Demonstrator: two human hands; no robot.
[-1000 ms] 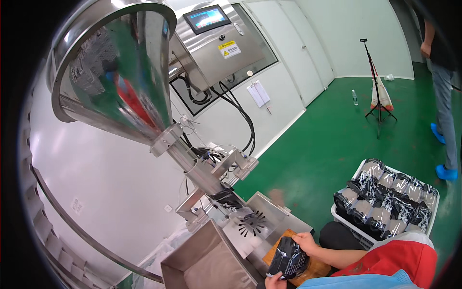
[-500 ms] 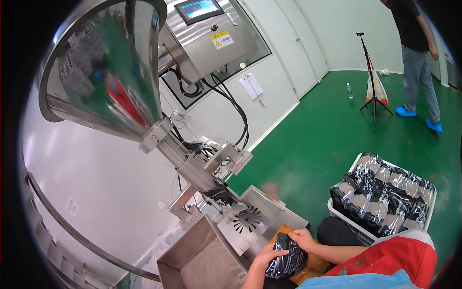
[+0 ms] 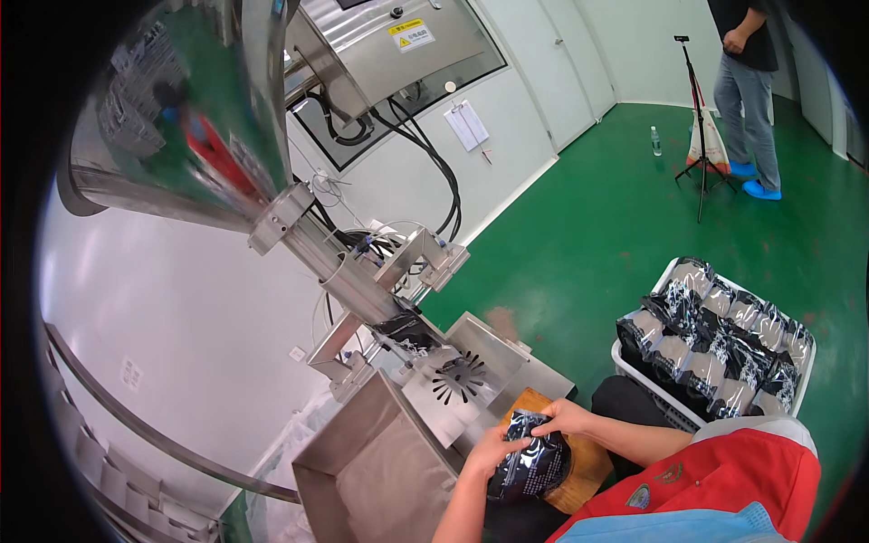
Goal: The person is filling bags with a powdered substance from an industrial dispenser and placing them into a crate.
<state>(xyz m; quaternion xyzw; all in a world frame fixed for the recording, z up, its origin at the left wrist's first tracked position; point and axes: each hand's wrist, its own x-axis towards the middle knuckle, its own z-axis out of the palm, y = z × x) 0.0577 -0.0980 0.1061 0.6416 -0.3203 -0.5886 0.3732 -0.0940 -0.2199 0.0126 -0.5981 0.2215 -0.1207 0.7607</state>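
A black plastic pouch [image 3: 529,471] with pale printing stands over a wooden board [image 3: 584,475] close to my lap. My left hand [image 3: 493,450] pinches the pouch's upper edge from the left. Fingers of my right hand [image 3: 565,417] are closed on the same edge from the right, so the two hands nearly meet at the top. A second black bag [image 3: 407,333] is around the lower end of the filling machine's metal tube [image 3: 355,288]. Beneath it, a round black slotted pattern [image 3: 460,376] shows on the machine's base.
A steel bin [image 3: 330,484] with pale powder sits left of my hands. To my right, a white basket [image 3: 625,366] holds several filled bags. The large metal hopper [image 3: 181,127] rises at upper left. A tripod [image 3: 701,154] and a person [image 3: 749,90] stand farther back.
My hands have drawn closer together along the pouch's top edge, and the pouch sits more upright. The view has shifted. The person at the back has moved left and turned.
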